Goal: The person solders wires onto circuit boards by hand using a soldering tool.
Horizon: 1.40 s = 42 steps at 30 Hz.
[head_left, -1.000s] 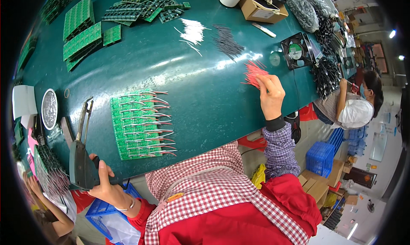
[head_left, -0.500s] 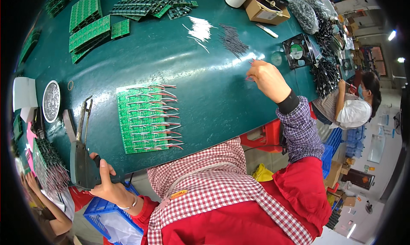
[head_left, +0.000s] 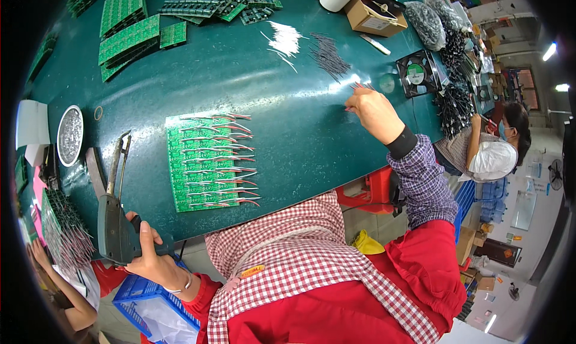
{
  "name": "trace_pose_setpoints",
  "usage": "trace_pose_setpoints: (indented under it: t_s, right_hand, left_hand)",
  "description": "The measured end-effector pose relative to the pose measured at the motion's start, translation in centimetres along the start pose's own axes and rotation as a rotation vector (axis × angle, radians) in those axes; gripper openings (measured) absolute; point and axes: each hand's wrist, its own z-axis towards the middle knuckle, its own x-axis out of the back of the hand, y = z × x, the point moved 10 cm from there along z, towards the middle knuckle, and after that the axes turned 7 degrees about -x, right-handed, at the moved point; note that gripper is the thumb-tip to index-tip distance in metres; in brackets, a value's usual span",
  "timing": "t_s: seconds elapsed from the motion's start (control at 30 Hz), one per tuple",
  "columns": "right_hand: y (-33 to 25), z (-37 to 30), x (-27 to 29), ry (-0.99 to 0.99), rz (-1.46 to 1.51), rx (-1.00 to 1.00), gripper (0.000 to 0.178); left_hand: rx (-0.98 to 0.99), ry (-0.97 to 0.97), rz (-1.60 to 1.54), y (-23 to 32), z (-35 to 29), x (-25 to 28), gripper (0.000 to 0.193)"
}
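Note:
My left hand [head_left: 151, 261] is wrapped round the grip of a dark soldering gun [head_left: 113, 221], whose long metal tip points up and away from me above the table. Right of it a green circuit board panel [head_left: 191, 164] lies flat, with rows of thin red, white and dark wires [head_left: 243, 158] sticking out past its right side. Over the table's right part, my right hand [head_left: 379, 116] is closed in a pinch on thin reddish wires [head_left: 360, 86]; their ends show beyond the fingers. Beyond it lie a pile of black wires [head_left: 329, 55] and a pile of white wires [head_left: 284, 39].
A small fan [head_left: 416, 74] stands right of my right hand, near bundled black cables [head_left: 454, 107]. A cardboard box [head_left: 375, 21] sits at the back. Stacked green boards [head_left: 123, 11] are far left, an oval metal dish [head_left: 71, 136] nearer. Co-workers [head_left: 493, 155] sit at both sides.
The view has shifted slightly. My right hand stays in nearly the same place with the wires, its fingers turned a little. My left hand holds the soldering gun almost still.

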Motion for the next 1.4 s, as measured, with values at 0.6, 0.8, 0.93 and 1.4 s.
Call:
trace_pose_setpoints:
  t_s: [0.6,0.8,0.93,1.4]
  right_hand:
    - [1.2,-1.7,-0.6,0.077,-0.217,-0.092,0.009]
    - [0.4,-1.2,0.2,0.139,-0.111,-0.032,0.005]
    - [0.0,-0.5,-0.8,0.062,-0.136,0.008,0.006]
    - [0.3,0.0,-1.6,-0.053,-0.152,0.011,0.002]
  left_hand:
    - [0.0,0.009,-0.005,0.1,-0.1,0.1,0.028]
    - [-0.008,-0.004,-0.012,0.5,-0.3,-0.2,0.028]
    - [-0.001,0.016,-0.002,0.6,-0.5,-0.1,0.029]
    - [0.019,0.004,-0.003,0.2,-0.7,-0.3,0.033]
